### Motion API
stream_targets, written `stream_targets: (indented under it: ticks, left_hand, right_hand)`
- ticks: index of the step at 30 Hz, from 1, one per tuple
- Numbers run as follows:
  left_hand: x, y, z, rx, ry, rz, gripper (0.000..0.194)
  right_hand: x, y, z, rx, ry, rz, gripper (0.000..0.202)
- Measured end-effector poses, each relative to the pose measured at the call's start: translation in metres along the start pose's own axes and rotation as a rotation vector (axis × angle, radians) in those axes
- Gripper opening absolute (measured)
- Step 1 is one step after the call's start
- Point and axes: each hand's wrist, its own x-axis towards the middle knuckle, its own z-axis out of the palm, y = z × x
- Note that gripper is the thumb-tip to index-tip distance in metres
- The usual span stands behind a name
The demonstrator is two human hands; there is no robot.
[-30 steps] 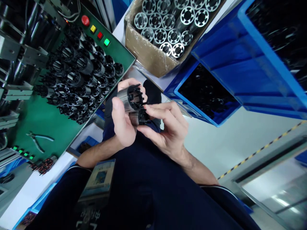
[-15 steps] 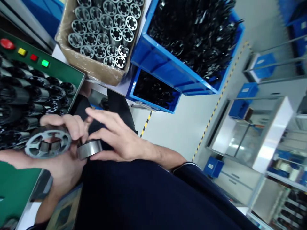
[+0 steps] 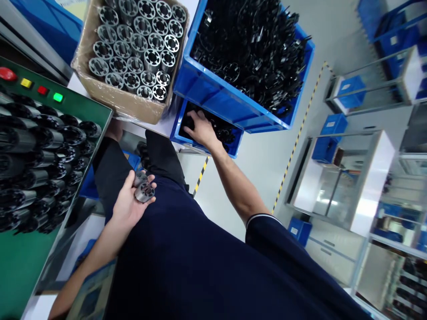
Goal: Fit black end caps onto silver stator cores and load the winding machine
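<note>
My left hand (image 3: 128,205), palm up in front of my body, cradles two short slotted metal motor cores (image 3: 144,192), its fingers curled about them. One core lies partly behind the other. My right hand (image 3: 201,130) is down inside a small blue bin (image 3: 235,149) of black parts (image 3: 224,133). Its thumb and fingers bend round something dark among these parts; the fingertips are partly hidden, and I cannot make out the piece.
A large blue bin (image 3: 230,102) heaped with black parts stands beyond the small one. Left of it is a cardboard box (image 3: 125,103) of upright slotted metal cores. A green machine table (image 3: 26,262) bears rows of dark-ended cores and lit buttons (image 3: 58,97).
My right hand has left the metal piece near my left hand and reached into the small bin. My left hand has moved lower and away from the camera, with two cores in it.
</note>
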Motion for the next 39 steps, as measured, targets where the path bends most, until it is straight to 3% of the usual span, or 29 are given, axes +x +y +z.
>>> stream_targets:
  ticks: [3, 6, 11, 16, 18, 21, 23, 27, 30, 39]
  left_hand:
    - [0.000, -0.003, -0.005, 0.049, -0.017, 0.045, 0.027]
    - [0.001, -0.010, -0.013, 0.076, -0.109, 0.146, 0.022]
    - [0.007, -0.021, -0.025, 0.114, -0.323, 0.309, 0.035]
    - [0.007, -0.021, -0.020, 0.107, -0.421, 0.392, 0.053]
    - [0.002, -0.017, -0.013, 0.132, -0.445, 0.463, 0.057]
    - [-0.008, -0.011, -0.002, 0.178, -0.482, 0.563, 0.067]
    - [-0.014, -0.009, 0.006, 0.189, -0.485, 0.595, 0.075]
    - [-0.026, -0.011, 0.017, 0.144, -0.448, 0.644, 0.075]
    - [-0.030, -0.014, 0.016, 0.123, -0.449, 0.668, 0.067]
    - [-0.027, -0.008, -0.007, 0.229, -0.540, 0.756, 0.052]
  right_hand:
    - [0.016, 0.003, 0.022, 0.015, 0.027, 0.022, 0.043]
    - [0.017, 0.006, 0.031, 0.052, 0.056, 0.039, 0.041]
    - [0.004, 0.019, 0.026, 0.162, 0.091, 0.043, 0.034]
    - [-0.021, 0.022, 0.012, 0.266, 0.236, 0.068, 0.042]
    - [-0.041, 0.010, 0.004, 0.354, 0.315, 0.016, 0.044]
    - [-0.084, -0.033, -0.013, 0.544, 0.425, -0.268, 0.039]
    - [-0.115, -0.071, -0.027, 0.606, 0.364, -0.458, 0.029]
    - [-0.152, -0.130, -0.046, 0.606, 0.171, -0.618, 0.026]
    - [-0.154, -0.145, -0.043, 0.586, 0.140, -0.671, 0.023]
    - [-0.152, -0.157, -0.034, 0.633, 0.202, -0.652, 0.014]
